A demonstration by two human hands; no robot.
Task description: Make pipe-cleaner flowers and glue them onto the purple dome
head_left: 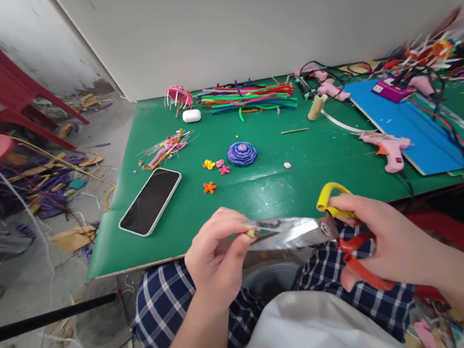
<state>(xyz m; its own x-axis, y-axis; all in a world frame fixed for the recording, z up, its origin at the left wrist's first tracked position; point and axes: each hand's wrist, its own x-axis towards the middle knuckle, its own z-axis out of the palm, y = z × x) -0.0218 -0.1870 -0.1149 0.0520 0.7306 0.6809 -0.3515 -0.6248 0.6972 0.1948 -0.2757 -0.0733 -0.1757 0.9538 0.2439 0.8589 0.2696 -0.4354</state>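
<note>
My left hand [220,254] pinches a small yellowish piece [252,233] between thumb and fingertips, over the front edge of the green table. Wrapped round the handles of large scissors [295,232], one yellow and one red-orange, is my right hand [381,239]. The scissor blades point left, slightly parted, with their tips at the small piece. Beyond the hands lie a blue and purple spiral disc [242,154], an orange flower [209,188], pink flowers [224,170] and a yellow flower [208,164].
A phone [150,202] lies at the left of the green table [173,247]. Pipe cleaners [251,98] are piled at the back. A pink glue gun [389,148], blue board [427,139] and cables are on the right. A grey bucket [271,278] stands below.
</note>
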